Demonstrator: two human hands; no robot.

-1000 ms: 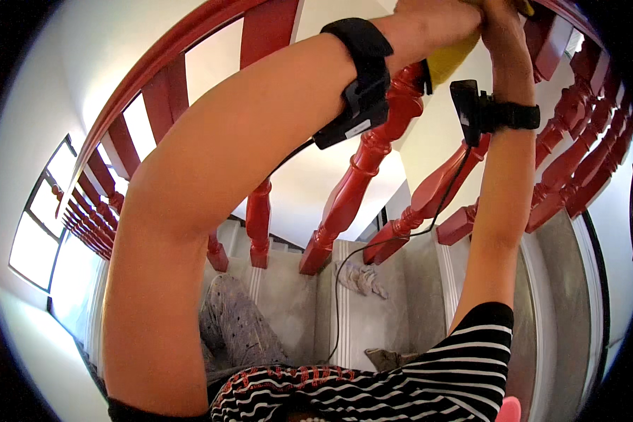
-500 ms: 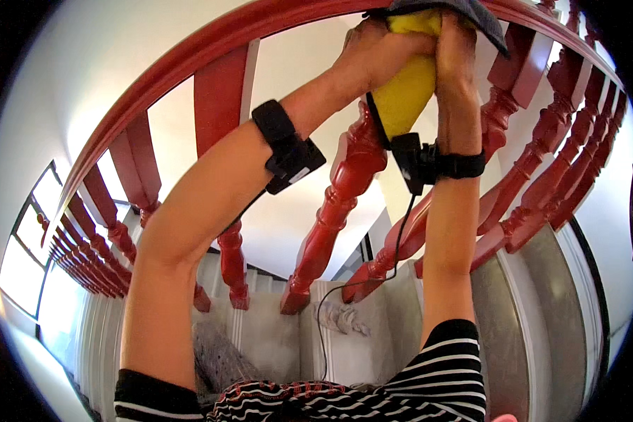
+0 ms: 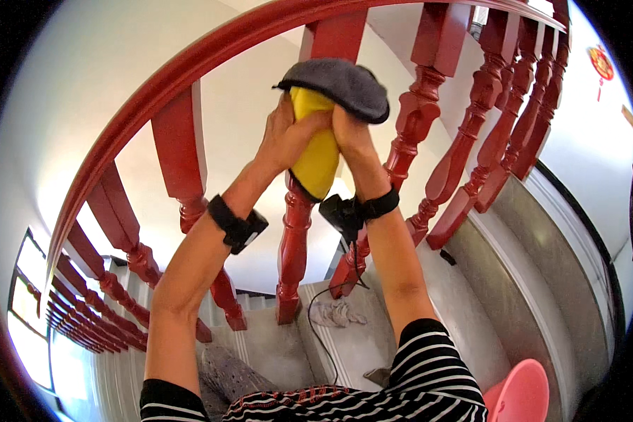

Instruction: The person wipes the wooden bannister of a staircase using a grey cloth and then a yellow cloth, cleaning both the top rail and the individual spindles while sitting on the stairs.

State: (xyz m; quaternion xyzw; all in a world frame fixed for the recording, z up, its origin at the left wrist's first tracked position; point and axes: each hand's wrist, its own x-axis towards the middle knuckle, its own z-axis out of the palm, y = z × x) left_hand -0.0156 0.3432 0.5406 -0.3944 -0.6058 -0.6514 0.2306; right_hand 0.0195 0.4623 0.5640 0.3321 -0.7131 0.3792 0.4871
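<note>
A cloth, yellow on one face and dark grey on the other (image 3: 315, 166), is wrapped against the upper part of a red turned baluster (image 3: 293, 243). My left hand (image 3: 288, 135) is closed on the cloth from the left, its thumb lying across the yellow face. From the right, my right hand (image 3: 353, 135) is closed on the same cloth, its fingers mostly hidden under the grey flap that folds over the top. The two hands nearly touch. Black straps with small boxes sit on both wrists.
A curved red handrail (image 3: 211, 60) runs above the row of balusters. Grey stair steps (image 3: 464, 295) lie below, with a crumpled grey rag (image 3: 337, 314) on one. A pink basin (image 3: 524, 394) stands at the lower right. A thin black cable (image 3: 316, 337) hangs from the right wrist.
Both hands have come down with the cloth, from close under the handrail to lower on the baluster. The view has shifted, and the pink basin now shows more fully.
</note>
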